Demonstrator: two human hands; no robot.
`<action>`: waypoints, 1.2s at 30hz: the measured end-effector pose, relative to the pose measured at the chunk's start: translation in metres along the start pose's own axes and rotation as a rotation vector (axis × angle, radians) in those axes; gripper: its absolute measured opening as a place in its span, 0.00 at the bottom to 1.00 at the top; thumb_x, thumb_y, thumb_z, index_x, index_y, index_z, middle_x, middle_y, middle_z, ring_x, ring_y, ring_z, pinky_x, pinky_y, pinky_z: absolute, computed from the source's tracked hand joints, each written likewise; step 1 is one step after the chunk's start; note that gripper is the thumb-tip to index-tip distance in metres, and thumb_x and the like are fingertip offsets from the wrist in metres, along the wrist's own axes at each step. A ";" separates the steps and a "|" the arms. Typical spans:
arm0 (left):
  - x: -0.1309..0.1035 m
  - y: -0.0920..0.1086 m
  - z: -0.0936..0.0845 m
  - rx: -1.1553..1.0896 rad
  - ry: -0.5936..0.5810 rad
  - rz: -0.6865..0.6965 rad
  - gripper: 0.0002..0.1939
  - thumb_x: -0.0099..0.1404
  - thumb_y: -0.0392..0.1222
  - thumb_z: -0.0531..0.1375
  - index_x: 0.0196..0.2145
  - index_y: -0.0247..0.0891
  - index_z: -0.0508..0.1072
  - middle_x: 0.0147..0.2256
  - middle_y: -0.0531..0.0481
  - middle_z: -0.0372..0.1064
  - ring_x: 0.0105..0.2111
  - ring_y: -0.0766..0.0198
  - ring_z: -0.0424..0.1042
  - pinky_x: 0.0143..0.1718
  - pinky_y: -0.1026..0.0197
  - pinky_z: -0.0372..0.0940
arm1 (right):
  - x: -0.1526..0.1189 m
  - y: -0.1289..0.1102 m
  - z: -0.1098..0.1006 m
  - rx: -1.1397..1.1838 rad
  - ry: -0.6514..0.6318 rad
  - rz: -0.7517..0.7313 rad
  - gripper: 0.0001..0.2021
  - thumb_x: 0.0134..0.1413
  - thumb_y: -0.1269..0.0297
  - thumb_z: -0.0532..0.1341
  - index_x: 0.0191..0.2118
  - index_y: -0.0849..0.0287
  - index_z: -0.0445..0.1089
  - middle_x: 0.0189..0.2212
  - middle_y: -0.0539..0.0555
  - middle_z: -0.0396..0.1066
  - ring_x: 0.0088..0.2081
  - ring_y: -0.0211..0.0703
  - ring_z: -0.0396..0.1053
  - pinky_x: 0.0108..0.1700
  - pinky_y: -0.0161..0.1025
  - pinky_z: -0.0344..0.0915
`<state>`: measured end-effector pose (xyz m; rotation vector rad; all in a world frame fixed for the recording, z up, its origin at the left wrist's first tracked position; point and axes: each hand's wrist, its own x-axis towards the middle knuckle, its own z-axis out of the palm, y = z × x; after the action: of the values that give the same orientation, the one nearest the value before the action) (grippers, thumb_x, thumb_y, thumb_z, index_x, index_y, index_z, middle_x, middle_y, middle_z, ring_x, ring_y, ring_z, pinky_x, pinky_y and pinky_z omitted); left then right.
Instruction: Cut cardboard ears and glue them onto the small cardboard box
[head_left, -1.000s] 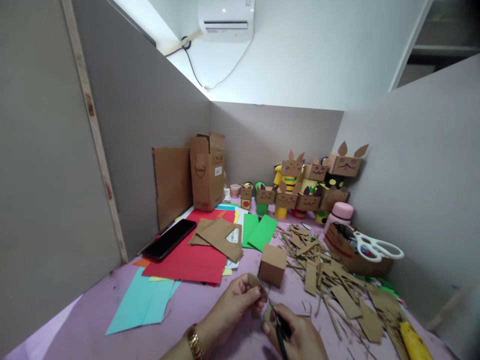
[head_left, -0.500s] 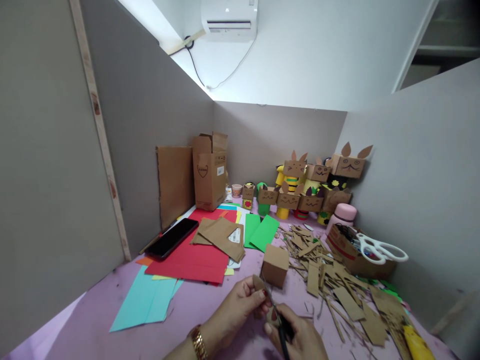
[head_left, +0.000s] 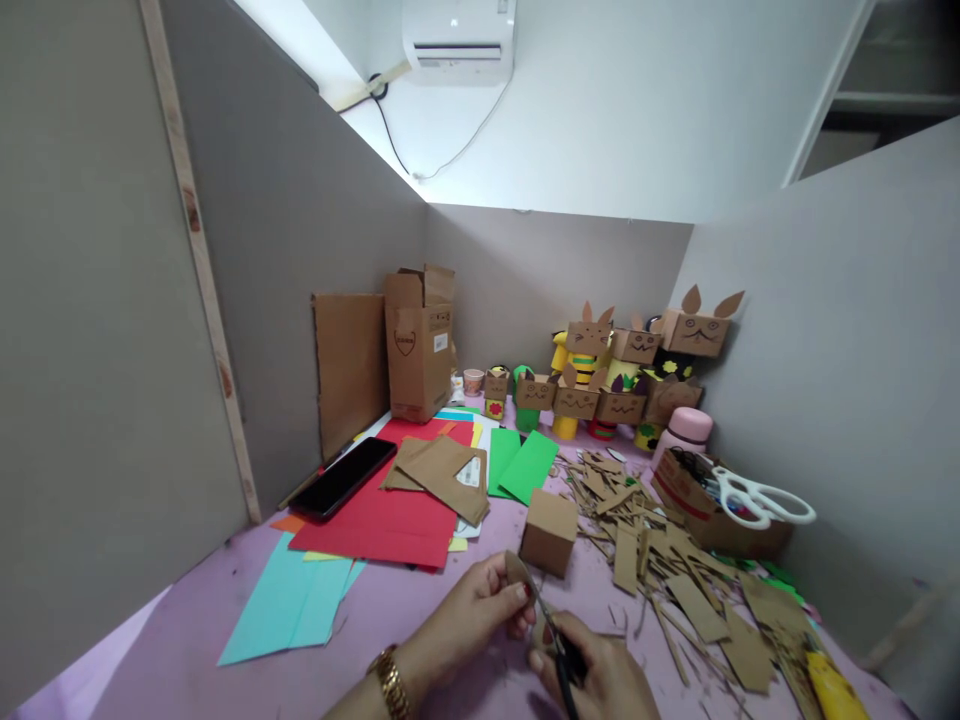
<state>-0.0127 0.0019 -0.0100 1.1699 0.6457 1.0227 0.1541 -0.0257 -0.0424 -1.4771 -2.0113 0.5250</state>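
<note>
My left hand (head_left: pixel 484 605), with a gold bracelet at its wrist, pinches a small brown cardboard piece (head_left: pixel 516 568) between thumb and fingers. In my right hand (head_left: pixel 596 668) is a pair of black-handled scissors (head_left: pixel 561 650), its blades pointing up and left against that piece. Another bit of brown cardboard shows just under the blades, partly hidden by my fingers. Beyond my hands stands a small closed cardboard box (head_left: pixel 550 532), apart from them.
Cardboard scraps (head_left: pixel 660 560) cover the right side. Red paper (head_left: pixel 375 520), a phone (head_left: pixel 345 478) and green sheets (head_left: pixel 529 465) lie left and centre. White scissors (head_left: pixel 761 497) rest on a box of supplies (head_left: pixel 705 500). Cardboard animal figures (head_left: pixel 577 400) line the back.
My left hand and the cardboard piece have shifted very slightly. The scissors stay at the piece, their blades looking a little closer together.
</note>
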 end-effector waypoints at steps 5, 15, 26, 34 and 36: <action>-0.001 -0.001 0.003 -0.021 0.017 0.002 0.16 0.55 0.50 0.64 0.27 0.36 0.66 0.22 0.53 0.67 0.21 0.71 0.62 0.26 0.66 0.54 | -0.001 0.000 0.002 0.102 0.085 -0.009 0.17 0.48 0.46 0.54 0.29 0.53 0.72 0.16 0.48 0.68 0.20 0.42 0.63 0.23 0.32 0.56; -0.003 0.001 0.011 -0.122 0.051 -0.049 0.14 0.58 0.50 0.62 0.28 0.35 0.67 0.23 0.52 0.67 0.22 0.71 0.62 0.26 0.67 0.54 | 0.000 -0.009 -0.005 0.181 0.012 -0.029 0.11 0.46 0.56 0.57 0.34 0.52 0.72 0.22 0.48 0.74 0.24 0.43 0.69 0.27 0.32 0.59; -0.005 0.002 0.015 -0.175 0.021 -0.064 0.14 0.56 0.48 0.64 0.27 0.35 0.67 0.22 0.53 0.67 0.22 0.71 0.62 0.26 0.68 0.54 | -0.002 -0.017 -0.014 0.105 -0.021 0.012 0.16 0.46 0.49 0.58 0.32 0.54 0.73 0.16 0.46 0.66 0.18 0.39 0.60 0.22 0.32 0.51; -0.004 -0.001 0.014 -0.232 0.011 -0.082 0.12 0.59 0.47 0.62 0.29 0.35 0.67 0.23 0.53 0.68 0.22 0.72 0.62 0.26 0.68 0.54 | -0.001 -0.007 -0.004 0.111 0.058 0.001 0.22 0.47 0.41 0.55 0.33 0.53 0.75 0.17 0.50 0.71 0.19 0.43 0.65 0.23 0.31 0.58; -0.004 -0.002 0.013 -0.213 0.014 -0.069 0.12 0.60 0.47 0.61 0.30 0.35 0.67 0.23 0.52 0.68 0.22 0.71 0.63 0.26 0.68 0.54 | -0.001 -0.007 -0.004 0.137 0.062 -0.001 0.20 0.47 0.43 0.56 0.32 0.53 0.75 0.17 0.50 0.72 0.20 0.43 0.67 0.24 0.32 0.60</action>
<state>-0.0028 -0.0074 -0.0082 0.9499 0.5691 1.0153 0.1518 -0.0292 -0.0352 -1.3929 -1.8894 0.5963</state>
